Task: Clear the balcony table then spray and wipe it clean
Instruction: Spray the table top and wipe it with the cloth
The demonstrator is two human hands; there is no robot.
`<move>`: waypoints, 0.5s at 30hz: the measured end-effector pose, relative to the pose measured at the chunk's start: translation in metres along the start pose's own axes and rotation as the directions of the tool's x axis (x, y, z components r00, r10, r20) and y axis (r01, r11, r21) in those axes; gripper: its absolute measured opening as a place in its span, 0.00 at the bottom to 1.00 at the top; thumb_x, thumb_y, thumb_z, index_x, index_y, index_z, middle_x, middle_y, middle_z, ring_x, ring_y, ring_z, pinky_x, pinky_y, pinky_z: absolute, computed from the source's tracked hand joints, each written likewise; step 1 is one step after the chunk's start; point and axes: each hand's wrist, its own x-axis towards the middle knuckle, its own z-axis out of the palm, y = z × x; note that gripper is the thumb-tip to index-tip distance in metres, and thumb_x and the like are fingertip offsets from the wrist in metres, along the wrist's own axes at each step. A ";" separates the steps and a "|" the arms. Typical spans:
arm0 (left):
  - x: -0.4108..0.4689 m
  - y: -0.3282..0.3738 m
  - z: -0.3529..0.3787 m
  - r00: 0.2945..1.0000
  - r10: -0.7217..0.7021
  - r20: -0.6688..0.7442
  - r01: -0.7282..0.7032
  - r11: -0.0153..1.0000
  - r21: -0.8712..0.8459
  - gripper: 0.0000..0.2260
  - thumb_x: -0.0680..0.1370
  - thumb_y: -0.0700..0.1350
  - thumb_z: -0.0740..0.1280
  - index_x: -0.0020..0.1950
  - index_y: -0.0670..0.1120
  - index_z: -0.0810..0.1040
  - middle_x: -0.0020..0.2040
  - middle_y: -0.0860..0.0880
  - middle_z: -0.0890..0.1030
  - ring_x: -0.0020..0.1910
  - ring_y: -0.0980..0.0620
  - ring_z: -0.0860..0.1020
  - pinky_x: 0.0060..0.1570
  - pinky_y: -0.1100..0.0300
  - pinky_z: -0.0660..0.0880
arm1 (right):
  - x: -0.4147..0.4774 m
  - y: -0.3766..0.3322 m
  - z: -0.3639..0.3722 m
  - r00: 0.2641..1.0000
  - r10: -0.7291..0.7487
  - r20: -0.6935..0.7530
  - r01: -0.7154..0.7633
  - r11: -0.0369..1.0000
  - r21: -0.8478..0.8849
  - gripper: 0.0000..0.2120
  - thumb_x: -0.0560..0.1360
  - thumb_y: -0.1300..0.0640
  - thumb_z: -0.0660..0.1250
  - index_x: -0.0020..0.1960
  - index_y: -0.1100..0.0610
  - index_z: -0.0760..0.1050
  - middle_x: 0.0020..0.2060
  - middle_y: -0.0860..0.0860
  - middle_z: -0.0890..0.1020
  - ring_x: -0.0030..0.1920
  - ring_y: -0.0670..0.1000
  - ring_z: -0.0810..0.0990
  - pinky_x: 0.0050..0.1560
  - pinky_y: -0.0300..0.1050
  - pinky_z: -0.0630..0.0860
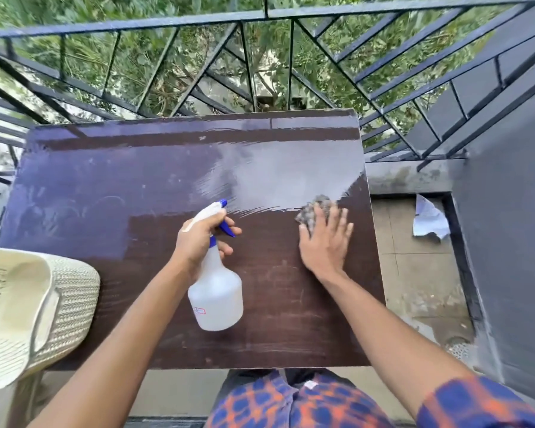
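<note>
While the tabletop (105, 211) looks cleared of loose things, the job reads as mid-way through spray-and-wipe: a wet sheen covers the far right part, and the near half looks dry and scuffed.

Left hand (202, 239) grips the neck of the spray bottle (217, 298), fingers curled round it with one by the blue trigger. The bottle hangs tilted above the middle of the tabletop, nozzle aimed away toward the far side. Right hand (325, 242) lies spread flat, fingers straight, pressing a grey cloth (315, 208) onto the surface near the right edge, just at the border of the wet patch.

Risks from here:
- The cloth is close to the right edge, so a wide outward sweep could push it off onto the floor (414, 273), where a crumpled paper (430, 220) already lies.
- The nozzle points toward the railing (198, 23) — a squeeze at this angle may send mist past the far edge instead of onto the wood.
- The left and near areas look unsprayed; wiping them dry would likely only smear the dust.
- A cream woven item (44, 298) — basket or chair, cannot tell — overlaps the left edge; a leftward stroke could hit it, and the strip beneath may get missed.
</note>
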 end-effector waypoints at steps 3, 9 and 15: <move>-0.002 -0.001 -0.017 1.000 0.000 -0.016 0.001 1.000 0.003 0.12 0.80 0.48 0.66 0.48 0.40 0.81 0.48 0.37 0.85 0.23 0.45 0.74 0.31 0.57 0.68 | 0.017 -0.015 0.001 0.991 -0.120 0.058 0.122 0.992 -0.032 0.28 0.78 0.41 0.62 0.76 0.47 0.66 0.77 0.56 0.64 0.78 0.63 0.58 0.76 0.65 0.52; -0.003 0.006 -0.065 0.999 0.020 -0.046 -0.020 1.000 0.003 0.12 0.81 0.48 0.65 0.47 0.39 0.80 0.49 0.36 0.85 0.23 0.46 0.75 0.30 0.57 0.69 | 0.053 0.024 -0.013 0.975 0.198 -0.105 -0.197 0.980 0.016 0.27 0.80 0.45 0.62 0.76 0.51 0.65 0.78 0.61 0.62 0.78 0.66 0.57 0.76 0.67 0.55; 0.004 0.016 -0.117 0.993 0.037 -0.110 -0.042 0.998 -0.041 0.11 0.81 0.48 0.65 0.44 0.41 0.79 0.43 0.41 0.85 0.23 0.47 0.75 0.30 0.58 0.67 | 0.047 -0.030 0.015 0.947 0.287 -0.144 -0.291 0.957 0.000 0.30 0.80 0.47 0.60 0.78 0.59 0.63 0.76 0.66 0.62 0.77 0.69 0.58 0.78 0.60 0.51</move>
